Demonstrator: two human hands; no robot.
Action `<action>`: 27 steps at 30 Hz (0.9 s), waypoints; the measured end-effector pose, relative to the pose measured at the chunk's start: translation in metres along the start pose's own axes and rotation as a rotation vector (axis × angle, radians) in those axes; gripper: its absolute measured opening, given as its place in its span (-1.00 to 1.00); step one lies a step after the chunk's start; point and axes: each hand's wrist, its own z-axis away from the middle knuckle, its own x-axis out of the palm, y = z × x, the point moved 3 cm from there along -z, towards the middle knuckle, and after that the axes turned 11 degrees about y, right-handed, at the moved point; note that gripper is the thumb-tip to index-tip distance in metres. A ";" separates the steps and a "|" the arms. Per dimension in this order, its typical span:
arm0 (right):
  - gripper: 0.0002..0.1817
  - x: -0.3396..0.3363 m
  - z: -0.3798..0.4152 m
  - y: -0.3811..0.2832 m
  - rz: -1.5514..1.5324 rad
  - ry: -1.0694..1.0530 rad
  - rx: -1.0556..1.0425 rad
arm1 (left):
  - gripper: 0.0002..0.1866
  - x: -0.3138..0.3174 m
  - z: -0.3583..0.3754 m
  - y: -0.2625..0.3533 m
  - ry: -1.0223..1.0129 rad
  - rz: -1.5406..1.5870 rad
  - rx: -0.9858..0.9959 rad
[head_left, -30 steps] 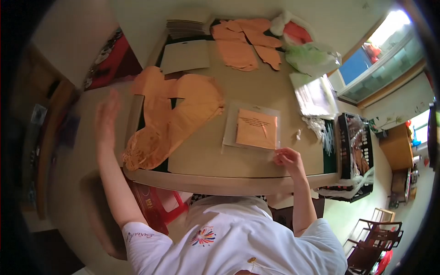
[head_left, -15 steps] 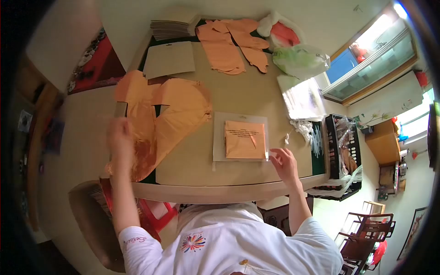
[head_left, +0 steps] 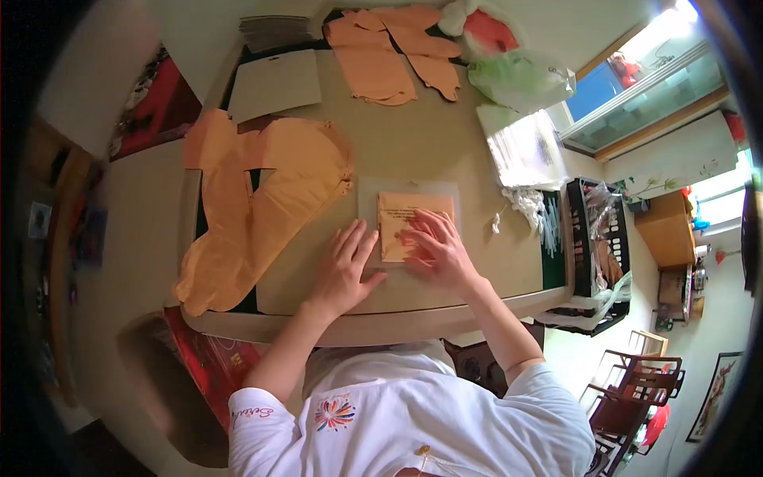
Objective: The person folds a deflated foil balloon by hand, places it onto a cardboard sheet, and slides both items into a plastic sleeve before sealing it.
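On the table lies a clear plastic bag [head_left: 366,199] holding a folded orange packet [head_left: 393,238] with printed lines. Over the right part of this packet rests my right hand [head_left: 441,250], fingers spread and slightly blurred. My left hand [head_left: 343,266] is flat beside the bag's left edge, its fingers extended and nothing in it. To the left, a large orange foil piece [head_left: 262,191] is spread out, flat and irregular in outline.
More orange foil pieces [head_left: 373,60] lie at the back, near a grey card sheet [head_left: 274,83], a card stack [head_left: 274,33] and a green plastic bag [head_left: 520,79]. Clear sleeves [head_left: 524,147], white straws [head_left: 550,226] and a black crate [head_left: 584,238] are at right.
My left hand has moved right, from over the large foil piece to beside the bag. My right hand has moved left onto the packet. The view has shifted slightly.
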 end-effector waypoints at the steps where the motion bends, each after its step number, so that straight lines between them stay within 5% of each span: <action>1: -0.47 -0.002 -0.004 -0.009 0.046 -0.030 -0.048 | -0.38 0.001 0.003 0.003 -0.007 -0.004 -0.008; 8: -0.45 0.008 -0.001 -0.006 0.030 -0.151 -0.092 | -0.37 0.014 0.014 -0.003 0.033 0.002 -0.035; 11: -0.58 0.008 0.000 -0.011 0.011 -0.029 -0.098 | -0.37 0.012 0.013 -0.002 0.042 -0.011 -0.015; 17: -0.81 0.014 0.007 -0.010 -0.068 0.128 0.028 | -0.71 -0.002 0.017 0.017 0.301 -0.039 0.103; 20: -0.85 0.008 -0.001 -0.019 -0.032 0.229 -0.002 | -0.77 0.005 0.034 0.037 -0.075 -0.100 0.006; 24: -0.86 0.009 -0.007 -0.025 0.104 0.224 -0.060 | -0.73 0.009 0.037 0.058 0.183 -0.170 0.072; 27: -0.83 0.006 -0.004 -0.030 0.163 0.203 -0.056 | -0.67 0.017 0.035 0.050 0.153 -0.267 -0.093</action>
